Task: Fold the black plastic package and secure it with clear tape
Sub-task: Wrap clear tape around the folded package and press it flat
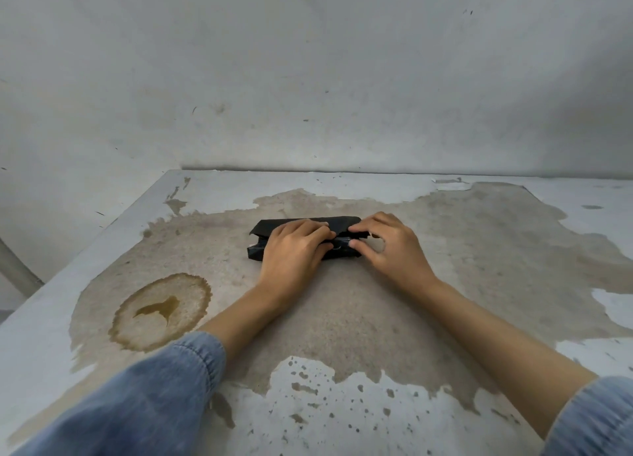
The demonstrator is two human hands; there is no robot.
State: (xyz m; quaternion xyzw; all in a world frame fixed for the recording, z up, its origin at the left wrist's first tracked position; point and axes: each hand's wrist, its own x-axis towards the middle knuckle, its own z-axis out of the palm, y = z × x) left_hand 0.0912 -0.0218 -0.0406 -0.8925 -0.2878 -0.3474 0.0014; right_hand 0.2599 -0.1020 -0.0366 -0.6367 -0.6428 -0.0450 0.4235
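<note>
Package: the black plastic package [274, 231] lies folded into a long flat bundle on the stained table [479, 243], toward the far middle, its length running left to right.
Left hand: the left hand [293, 250] lies palm down across the bundle's middle, fingers [317, 231] nearly flat and together, pressing the fold down rather than gripping it.
Right hand: the right hand [387, 246] sits at the bundle's right end, fingers curled, thumb and fingertips pinched close on the plastic's edge; something small and pale shows just beside the fingers, too unclear to name.
Tape: a glossy patch between the two hands may be clear tape, but I cannot tell; no roll is in view.
Step in hand: likely holding the fold closed and either smoothing or seating tape over the seam.
Next move calls for: steady downward pressure from the left hand so the springy plastic does not reopen, while the right rubs the seam flat along its length.
Surroundings: a ring-shaped brown stain [161, 313] lies near left, well apart from the work.
</note>
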